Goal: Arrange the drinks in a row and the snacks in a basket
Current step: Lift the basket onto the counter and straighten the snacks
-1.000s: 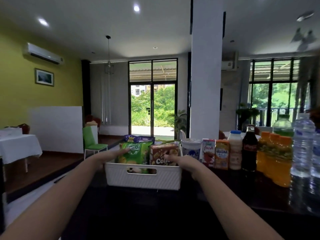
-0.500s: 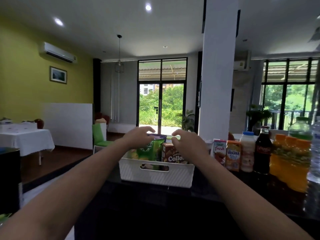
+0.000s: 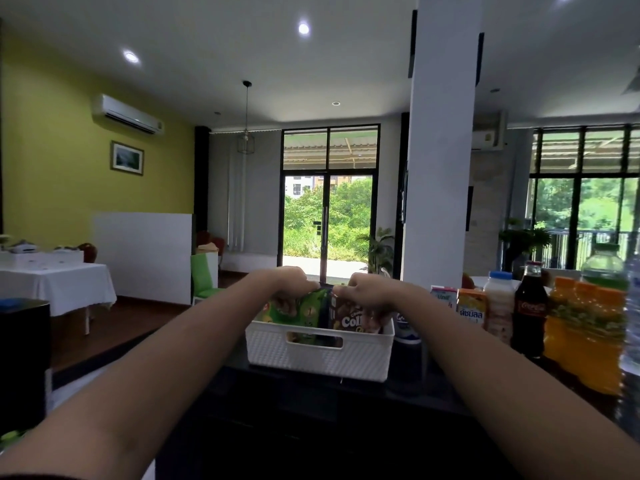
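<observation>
A white basket (image 3: 320, 358) stands on the dark counter, holding a green snack bag (image 3: 298, 311), a dark blue packet (image 3: 325, 306) and a brown Collon box (image 3: 351, 318). My left hand (image 3: 287, 284) rests closed on the tops of the green bag and blue packet. My right hand (image 3: 369, 294) grips the top of the Collon box. To the right stand drinks in a row: a white cup (image 3: 405, 329), a small carton (image 3: 443, 296), an orange carton (image 3: 471, 308), a white bottle (image 3: 498, 303), a cola bottle (image 3: 530, 308), orange juice bottles (image 3: 585, 327) and a green-capped bottle (image 3: 604, 266).
A clear water bottle (image 3: 632, 358) stands at the far right edge. A white pillar (image 3: 440, 168) rises behind the counter. A black bin (image 3: 22, 358) is at the left, with a white-clothed table (image 3: 55, 282) and a green chair (image 3: 202, 277) beyond.
Both hands rose from the basket's sides onto the tops of the snacks and closed on them. The view shifted, so the basket sits further right in the frame.
</observation>
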`<action>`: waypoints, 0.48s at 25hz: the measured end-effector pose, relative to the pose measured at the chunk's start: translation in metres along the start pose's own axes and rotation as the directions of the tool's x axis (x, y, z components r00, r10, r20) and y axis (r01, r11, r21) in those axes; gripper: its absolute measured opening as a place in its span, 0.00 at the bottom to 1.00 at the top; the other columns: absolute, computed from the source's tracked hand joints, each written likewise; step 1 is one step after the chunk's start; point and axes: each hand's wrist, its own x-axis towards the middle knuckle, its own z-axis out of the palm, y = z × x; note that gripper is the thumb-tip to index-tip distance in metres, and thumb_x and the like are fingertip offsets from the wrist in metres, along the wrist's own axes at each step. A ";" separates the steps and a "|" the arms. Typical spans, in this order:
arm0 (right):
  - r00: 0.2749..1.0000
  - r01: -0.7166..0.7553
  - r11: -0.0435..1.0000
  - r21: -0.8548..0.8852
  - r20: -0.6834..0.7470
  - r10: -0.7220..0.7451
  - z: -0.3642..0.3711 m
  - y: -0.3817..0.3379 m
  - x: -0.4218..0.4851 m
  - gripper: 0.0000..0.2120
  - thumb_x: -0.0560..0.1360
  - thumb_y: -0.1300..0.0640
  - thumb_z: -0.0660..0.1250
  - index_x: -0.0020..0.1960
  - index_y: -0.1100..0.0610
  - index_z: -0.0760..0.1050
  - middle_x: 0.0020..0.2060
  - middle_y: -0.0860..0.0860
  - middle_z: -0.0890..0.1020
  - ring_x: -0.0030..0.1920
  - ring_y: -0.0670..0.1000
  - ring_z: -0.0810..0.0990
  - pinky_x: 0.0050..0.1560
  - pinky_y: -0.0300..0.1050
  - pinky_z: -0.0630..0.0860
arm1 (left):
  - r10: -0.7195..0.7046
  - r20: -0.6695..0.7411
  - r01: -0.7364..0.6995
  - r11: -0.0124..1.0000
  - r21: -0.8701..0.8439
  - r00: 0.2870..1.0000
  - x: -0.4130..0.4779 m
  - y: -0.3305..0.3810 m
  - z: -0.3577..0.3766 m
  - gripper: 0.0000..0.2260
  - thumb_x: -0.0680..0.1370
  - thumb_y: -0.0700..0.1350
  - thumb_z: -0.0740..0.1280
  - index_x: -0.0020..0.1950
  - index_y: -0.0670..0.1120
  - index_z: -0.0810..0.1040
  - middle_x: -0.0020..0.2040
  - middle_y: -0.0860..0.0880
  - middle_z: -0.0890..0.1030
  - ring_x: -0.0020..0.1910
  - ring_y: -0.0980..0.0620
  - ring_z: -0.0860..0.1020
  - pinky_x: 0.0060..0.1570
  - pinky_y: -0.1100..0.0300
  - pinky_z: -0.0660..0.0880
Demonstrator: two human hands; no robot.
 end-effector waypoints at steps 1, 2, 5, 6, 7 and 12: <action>1.000 -0.019 1.000 -0.004 0.000 0.019 0.002 -0.001 0.002 0.28 0.80 0.39 0.57 0.63 0.64 0.68 0.46 0.63 0.83 0.31 0.55 0.81 0.38 0.50 0.81 | -0.009 -0.004 0.009 1.000 0.023 1.000 -0.001 0.000 0.002 0.22 0.80 0.59 0.56 0.53 0.41 0.77 0.40 0.44 0.82 0.28 0.52 0.81 0.23 0.64 0.75; 0.999 -0.045 0.999 -0.004 0.014 0.045 0.004 -0.003 0.004 0.29 0.79 0.38 0.56 0.63 0.64 0.68 0.49 0.64 0.83 0.34 0.57 0.81 0.43 0.53 0.81 | -0.012 -0.001 0.012 0.999 0.051 1.000 -0.003 0.000 0.005 0.22 0.80 0.59 0.56 0.54 0.41 0.76 0.43 0.43 0.82 0.30 0.51 0.82 0.25 0.62 0.76; 0.995 -0.088 0.996 0.014 0.046 0.088 0.006 -0.004 0.008 0.32 0.79 0.36 0.55 0.64 0.65 0.68 0.45 0.63 0.84 0.36 0.58 0.81 0.45 0.53 0.80 | 0.023 0.075 -0.035 0.986 0.160 0.997 -0.004 -0.001 0.017 0.18 0.80 0.55 0.57 0.62 0.44 0.74 0.53 0.43 0.79 0.45 0.47 0.81 0.38 0.57 0.78; 0.996 -0.083 0.996 0.024 0.041 0.082 0.004 -0.004 0.009 0.32 0.79 0.36 0.54 0.64 0.65 0.67 0.42 0.61 0.84 0.34 0.56 0.82 0.39 0.49 0.80 | 0.054 0.078 -0.068 0.979 0.193 0.996 -0.004 -0.003 0.021 0.18 0.80 0.54 0.58 0.65 0.45 0.73 0.54 0.44 0.78 0.47 0.47 0.80 0.41 0.56 0.78; 0.997 -0.075 0.997 0.033 0.036 0.073 0.003 -0.004 0.009 0.31 0.79 0.37 0.54 0.64 0.64 0.66 0.40 0.60 0.83 0.31 0.54 0.81 0.35 0.47 0.79 | 0.085 0.055 -0.094 0.974 0.205 0.995 -0.004 -0.005 0.023 0.18 0.80 0.53 0.59 0.66 0.46 0.72 0.54 0.45 0.77 0.46 0.48 0.78 0.42 0.56 0.77; 0.998 -0.041 0.997 0.064 0.045 0.038 -0.009 0.006 0.006 0.27 0.79 0.37 0.57 0.62 0.60 0.65 0.46 0.59 0.83 0.30 0.53 0.82 0.33 0.47 0.80 | 0.073 -0.007 -0.073 0.996 -0.053 0.997 -0.009 -0.005 0.010 0.27 0.78 0.65 0.53 0.57 0.43 0.74 0.48 0.42 0.80 0.41 0.47 0.82 0.34 0.58 0.78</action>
